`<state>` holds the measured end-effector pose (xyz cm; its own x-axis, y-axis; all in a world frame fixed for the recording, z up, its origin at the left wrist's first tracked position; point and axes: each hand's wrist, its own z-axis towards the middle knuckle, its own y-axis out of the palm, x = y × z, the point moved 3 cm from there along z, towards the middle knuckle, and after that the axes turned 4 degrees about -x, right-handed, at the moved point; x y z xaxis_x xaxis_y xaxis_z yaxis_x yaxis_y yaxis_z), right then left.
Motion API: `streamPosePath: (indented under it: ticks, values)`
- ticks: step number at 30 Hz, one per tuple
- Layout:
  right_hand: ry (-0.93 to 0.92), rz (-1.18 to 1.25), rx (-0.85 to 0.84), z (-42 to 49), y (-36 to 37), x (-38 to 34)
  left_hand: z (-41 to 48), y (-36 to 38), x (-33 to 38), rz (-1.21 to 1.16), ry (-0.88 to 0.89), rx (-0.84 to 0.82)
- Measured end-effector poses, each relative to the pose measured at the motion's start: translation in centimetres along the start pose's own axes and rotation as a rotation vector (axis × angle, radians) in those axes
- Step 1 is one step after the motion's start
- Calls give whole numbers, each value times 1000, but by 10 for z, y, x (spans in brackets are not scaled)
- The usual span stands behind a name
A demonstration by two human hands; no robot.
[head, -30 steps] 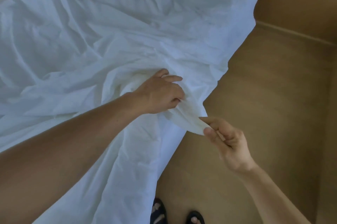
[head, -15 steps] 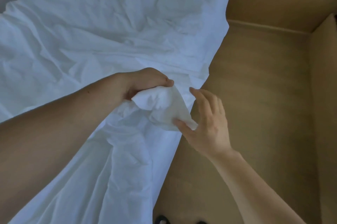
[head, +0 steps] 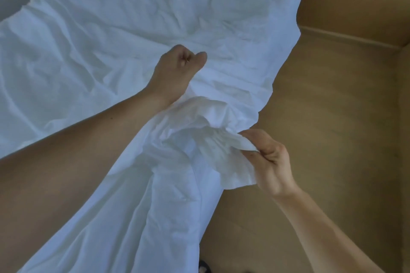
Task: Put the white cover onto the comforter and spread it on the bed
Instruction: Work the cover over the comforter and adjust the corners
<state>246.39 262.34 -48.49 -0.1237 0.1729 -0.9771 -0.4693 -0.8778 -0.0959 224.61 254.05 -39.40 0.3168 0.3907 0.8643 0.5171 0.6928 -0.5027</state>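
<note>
A bunched edge of the white cover is pinched between the thumb and curled fingers of the right hand. The rest is spread beyond and to the left of them. The left hand is clenched on nothing, just above the cloth.

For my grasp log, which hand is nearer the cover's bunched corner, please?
Right: the right hand pinches the bunched corner; the left hand is well beyond it, apart.

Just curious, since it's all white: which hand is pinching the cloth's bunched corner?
The right hand, lower in view, pinches the white cover at its corner. The left hand is curled farther up the cover, away from that corner.
</note>
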Motion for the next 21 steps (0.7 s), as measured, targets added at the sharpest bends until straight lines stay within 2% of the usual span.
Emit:
streamPosePath:
  ticks: [1,2,4,5,6,7,9,11,14,17,19,21]
  values:
    - [42,51,0,1,-2,-1,-12,-7,6,-45,154,-28]
    - [48,55,21,4,-4,-3,-26,-11,10,9,328,-100]
    - [9,-44,36,12,-4,-12,-51,-4,10,330,591,-317]
    - [0,-86,3,16,-1,-16,-60,2,5,505,630,-411]
    - [1,-96,-47,18,2,-19,-65,6,1,594,616,-455]
    - [-1,-104,-94,19,3,-23,-67,6,3,559,550,-445]
    - [-40,-147,-174,15,-1,-29,-61,-4,15,321,366,-368]
    - [-142,-252,-223,8,-14,-36,-51,-13,28,312,248,-309]
    - [-421,-421,-191,4,-34,-56,-45,-25,42,329,151,-255]
    - [-540,-446,-137,7,-43,-70,-37,-34,44,371,71,-249]
    - [-388,-324,-49,14,-44,-64,-31,-33,50,493,104,-198]
    - [-38,-276,88,28,-45,-43,-28,-24,57,560,127,-175]
